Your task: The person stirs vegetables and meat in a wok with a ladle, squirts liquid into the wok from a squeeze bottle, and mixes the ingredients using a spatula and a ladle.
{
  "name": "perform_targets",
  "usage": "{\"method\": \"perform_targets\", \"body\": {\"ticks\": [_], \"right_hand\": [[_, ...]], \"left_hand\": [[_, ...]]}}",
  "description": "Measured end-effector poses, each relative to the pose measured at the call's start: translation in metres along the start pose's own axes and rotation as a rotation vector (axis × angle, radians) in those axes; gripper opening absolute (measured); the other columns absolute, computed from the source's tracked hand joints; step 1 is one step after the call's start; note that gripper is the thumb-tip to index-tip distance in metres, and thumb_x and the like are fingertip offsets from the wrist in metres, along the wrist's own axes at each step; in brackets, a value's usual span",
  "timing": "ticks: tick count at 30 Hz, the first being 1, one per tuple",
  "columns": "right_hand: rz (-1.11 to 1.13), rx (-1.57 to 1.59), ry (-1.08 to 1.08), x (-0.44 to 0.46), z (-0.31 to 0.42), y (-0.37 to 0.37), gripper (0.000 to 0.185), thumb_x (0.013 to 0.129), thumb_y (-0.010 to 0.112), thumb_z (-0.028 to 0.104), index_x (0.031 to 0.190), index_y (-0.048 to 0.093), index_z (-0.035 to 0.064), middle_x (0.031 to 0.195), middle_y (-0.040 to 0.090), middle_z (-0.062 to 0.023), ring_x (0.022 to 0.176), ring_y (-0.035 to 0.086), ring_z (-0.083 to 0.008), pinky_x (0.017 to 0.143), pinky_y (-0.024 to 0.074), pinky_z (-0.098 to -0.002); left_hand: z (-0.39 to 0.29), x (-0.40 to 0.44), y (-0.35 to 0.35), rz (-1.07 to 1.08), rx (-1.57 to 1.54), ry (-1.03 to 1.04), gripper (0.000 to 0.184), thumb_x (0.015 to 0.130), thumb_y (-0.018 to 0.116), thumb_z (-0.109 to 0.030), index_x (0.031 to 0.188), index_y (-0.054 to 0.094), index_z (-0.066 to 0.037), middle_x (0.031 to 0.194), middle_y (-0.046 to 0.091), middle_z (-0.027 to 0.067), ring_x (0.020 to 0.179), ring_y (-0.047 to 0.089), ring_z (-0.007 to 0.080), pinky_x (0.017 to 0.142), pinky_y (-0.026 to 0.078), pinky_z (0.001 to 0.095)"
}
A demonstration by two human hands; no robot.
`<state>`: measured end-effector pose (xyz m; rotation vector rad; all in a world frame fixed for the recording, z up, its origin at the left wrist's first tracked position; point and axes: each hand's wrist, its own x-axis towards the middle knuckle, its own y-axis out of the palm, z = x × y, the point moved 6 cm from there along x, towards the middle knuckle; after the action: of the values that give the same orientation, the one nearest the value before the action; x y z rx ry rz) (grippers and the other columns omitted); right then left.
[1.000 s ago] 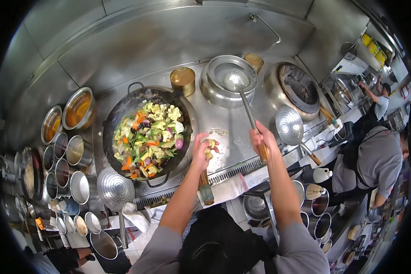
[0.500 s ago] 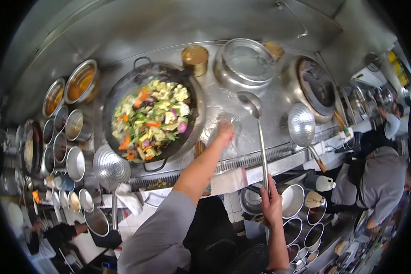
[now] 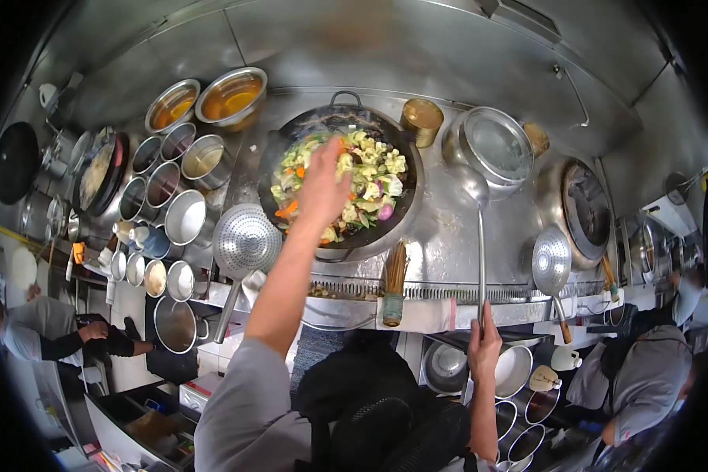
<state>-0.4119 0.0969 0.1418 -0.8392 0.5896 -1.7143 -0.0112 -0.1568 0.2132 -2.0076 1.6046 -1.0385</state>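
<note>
My left hand is over a large black wok, its blurred fingertips at the chopped vegetables inside. Cauliflower, orange carrot pieces, green leaves and purple bits make up the heap. Motion blur hides how the fingers are set and whether anything is in them. My right hand is closed round the lower end of a long-handled ladle, with its bowl up near a lidded steel pot. Right of the wok's near edge lies a bamboo wok brush with a wrapped grip.
Perforated strainers lie left and right of the wok. Steel containers and two bowls of orange liquid crowd the left. A tin can stands behind. Another pot is at right. Co-workers are on both sides.
My left hand has moved from the steel counter right of the wok to above the vegetables. The view has shifted left. My right hand still grips the ladle.
</note>
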Motion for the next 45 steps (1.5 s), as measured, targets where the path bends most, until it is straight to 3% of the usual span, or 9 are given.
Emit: {"method": "perform_targets", "body": {"ticks": [3,6,11,15,19,21,30,39,45], "right_hand": [[0.141,0.118,0.09,0.033,0.046,0.012,0.053,0.103,0.061,0.011,0.154,0.05,0.0066,0.088,0.067,-0.0217,0.075,0.063,-0.0299,0.073,0.053,-0.041],[0.293,0.191,0.123,0.084,0.065,0.051,0.054,0.105,0.06,0.019,0.156,0.048,0.0066,0.072,0.058,-0.0122,0.068,0.052,-0.0149,0.067,0.0492,-0.0351],[0.382,0.071,-0.059,0.203,0.085,0.157,0.052,0.105,0.059,0.024,0.153,0.05,0.0059,0.081,0.066,-0.0223,0.069,0.066,-0.0266,0.07,0.0543,-0.0412],[0.61,0.107,0.169,0.237,0.167,0.181,0.052,0.104,0.058,0.024,0.154,0.05,0.0095,0.092,0.072,-0.0264,0.078,0.071,-0.0375,0.077,0.0564,-0.0491],[0.738,-0.044,-0.225,0.231,0.169,0.207,0.053,0.104,0.059,0.025,0.155,0.049,0.0141,0.103,0.073,-0.0282,0.086,0.071,-0.0469,0.081,0.0556,-0.0518],[0.633,-0.086,-0.558,0.214,0.168,0.196,0.056,0.102,0.063,0.026,0.156,0.048,0.0225,0.102,0.073,-0.0258,0.088,0.069,-0.0469,0.084,0.0557,-0.0523],[0.593,-0.481,-0.484,0.179,0.122,0.108,0.055,0.101,0.065,0.026,0.15,0.052,0.045,0.101,0.07,-0.0141,0.085,0.07,-0.0397,0.078,0.057,-0.0519],[0.399,-0.535,-0.584,0.174,0.149,0.01,0.053,0.095,0.072,0.02,0.144,0.062,0.0347,0.092,0.07,-0.0146,0.078,0.069,-0.0388,0.072,0.057,-0.0485],[0.361,-0.841,-0.537,0.184,0.215,-0.08,0.053,0.094,0.071,0.02,0.144,0.063,0.0344,0.095,0.07,-0.01,0.081,0.071,-0.0347,0.077,0.0571,-0.0468]], "left_hand": [[0.062,-0.096,-0.073,-0.273,-0.047,-0.162,0.039,0.097,0.064,-0.012,0.135,0.059,-0.004,0.127,0.063,0.022,0.114,0.062,0.0417,0.098,0.049,0.0493],[0.183,-0.233,-0.075,-0.374,0.244,-0.373,0.044,0.087,0.07,-0.003,0.129,0.058,0.004,0.123,0.062,0.0268,0.117,0.058,0.046,0.103,0.046,0.0484],[0.294,-0.343,-0.034,-0.193,-0.04,-0.664,0.067,0.078,0.084,-0.02,0.132,0.054,0.005,0.127,0.061,0.0295,0.116,0.06,0.0468,0.1,0.049,0.0509],[0.33,-0.337,-0.008,0.078,-0.019,-0.689,0.066,0.078,0.085,-0.025,0.127,0.052,0.005,0.123,0.062,0.0284,0.109,0.063,0.0457,0.098,0.05,0.0498],[0.305,-0.314,-0.01,0.094,0.08,-0.543,0.06,0.083,0.082,-0.021,0.129,0.051,0.002,0.123,0.064,0.0227,0.106,0.066,0.0393,0.097,0.052,0.0468],[0.301,-0.311,-0.007,-0.044,-0.608,-0.748,0.049,0.094,0.074,-0.014,0.133,0.048,-0.002,0.124,0.064,0.0162,0.109,0.066,0.0309,0.095,0.055,0.043],[0.205,-0.284,0.032,-0.188,-1.863,-0.899,0.054,0.109,0.05,-0.049,0.147,0.048,-0.011,0.13,0.066,0.0177,0.113,0.069,0.0375,0.086,0.062,0.0482],[0.157,-0.22,0.069,-0.033,-1.71,-1.248,0.055,0.111,0.041,-0.054,0.146,0.05,-0.013,0.133,0.064,0.0109,0.115,0.066,0.0296,0.097,0.055,0.0519],[0.198,-0.22,0.102,0.091,-1.719,-1.08,0.056,0.11,0.044,-0.052,0.141,0.053,-0.006,0.122,0.068,0.012,0.114,0.068,0.0287,0.097,0.058,0.0455]]}}
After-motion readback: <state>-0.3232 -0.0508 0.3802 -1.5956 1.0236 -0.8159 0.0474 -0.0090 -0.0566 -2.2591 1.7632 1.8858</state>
